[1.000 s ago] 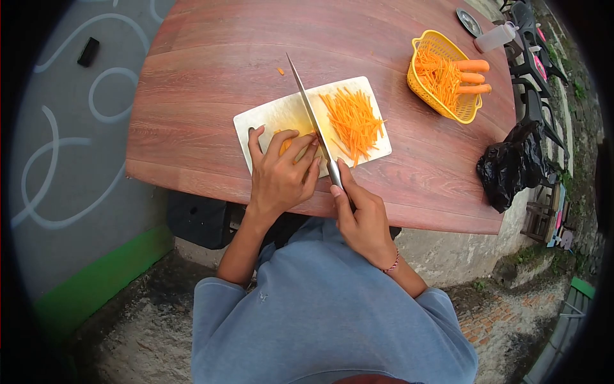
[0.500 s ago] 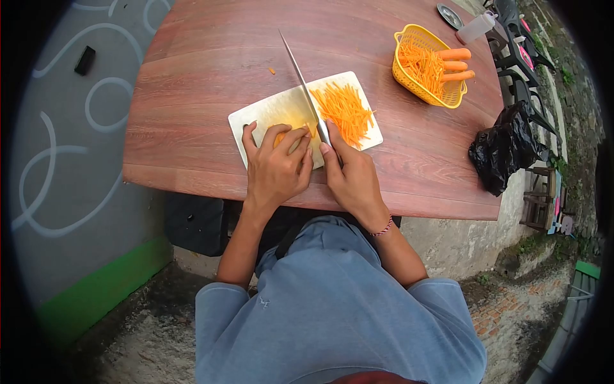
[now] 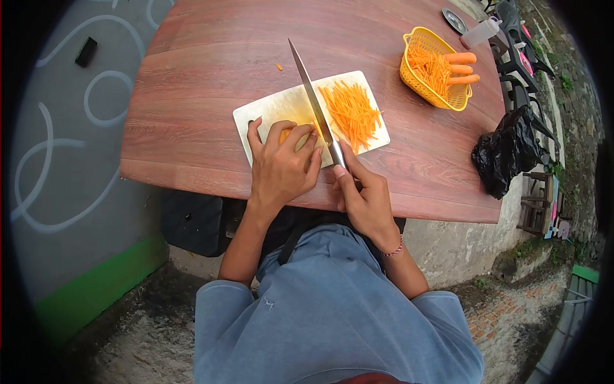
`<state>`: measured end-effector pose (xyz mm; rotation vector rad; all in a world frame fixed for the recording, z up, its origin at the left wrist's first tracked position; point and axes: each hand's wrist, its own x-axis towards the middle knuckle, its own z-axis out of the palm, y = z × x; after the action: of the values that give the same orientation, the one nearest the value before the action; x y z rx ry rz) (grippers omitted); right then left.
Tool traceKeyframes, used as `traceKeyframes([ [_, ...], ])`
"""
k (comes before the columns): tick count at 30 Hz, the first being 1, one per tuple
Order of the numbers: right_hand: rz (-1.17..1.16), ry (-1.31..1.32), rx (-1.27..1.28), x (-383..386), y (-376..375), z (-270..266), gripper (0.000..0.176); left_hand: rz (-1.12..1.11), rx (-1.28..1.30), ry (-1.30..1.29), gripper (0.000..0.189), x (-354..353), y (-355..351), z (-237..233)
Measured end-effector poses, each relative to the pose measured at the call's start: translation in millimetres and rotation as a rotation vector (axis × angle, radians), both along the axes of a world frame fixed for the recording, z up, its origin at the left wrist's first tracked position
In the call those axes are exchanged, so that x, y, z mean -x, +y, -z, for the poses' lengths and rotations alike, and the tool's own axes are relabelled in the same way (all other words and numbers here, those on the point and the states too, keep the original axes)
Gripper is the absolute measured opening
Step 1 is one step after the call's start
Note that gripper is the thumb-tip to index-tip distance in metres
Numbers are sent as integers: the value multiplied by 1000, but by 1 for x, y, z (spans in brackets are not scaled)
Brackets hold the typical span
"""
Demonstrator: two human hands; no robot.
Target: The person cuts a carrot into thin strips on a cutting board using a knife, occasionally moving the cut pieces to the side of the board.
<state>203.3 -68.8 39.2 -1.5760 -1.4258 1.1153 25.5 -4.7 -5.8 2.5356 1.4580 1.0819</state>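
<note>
A white cutting board [image 3: 268, 110] lies at a slant near the table's front edge. My left hand [image 3: 284, 163] is closed with bent fingers over a piece of carrot [image 3: 286, 136], mostly hidden beneath them, and presses it on the board. In my right hand [image 3: 364, 200] is a long kitchen knife [image 3: 311, 89], gripped by its handle, its tip pointing away from me. The blade stands just right of my left fingertips. Beyond it, a heap of thin carrot strips [image 3: 352, 114] covers the board's right part.
A yellow plastic basket [image 3: 414, 75] holds more carrot strips and three whole carrots [image 3: 463, 68]. Behind it are a squeeze bottle [image 3: 481, 33] and a metal plate [image 3: 455, 21]. A black plastic bag [image 3: 508, 150] sits at the right edge of the wooden table [image 3: 211, 83]. One carrot scrap [image 3: 279, 66] lies beyond the board.
My right hand and the knife have shifted toward me and slightly right, drawing the blade back along the board. My left hand stays on the carrot. The whole view has shifted a little.
</note>
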Motion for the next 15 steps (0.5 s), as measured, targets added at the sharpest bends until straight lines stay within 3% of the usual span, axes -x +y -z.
traceKeyframes([
  [5, -5, -33, 105, 5, -6, -5, 49, 7, -11, -2, 27, 0, 2, 1],
  [15, -45, -237, -73, 17, -4, -12, 50, 41, 2, 9, 28, 3, 2, -1],
])
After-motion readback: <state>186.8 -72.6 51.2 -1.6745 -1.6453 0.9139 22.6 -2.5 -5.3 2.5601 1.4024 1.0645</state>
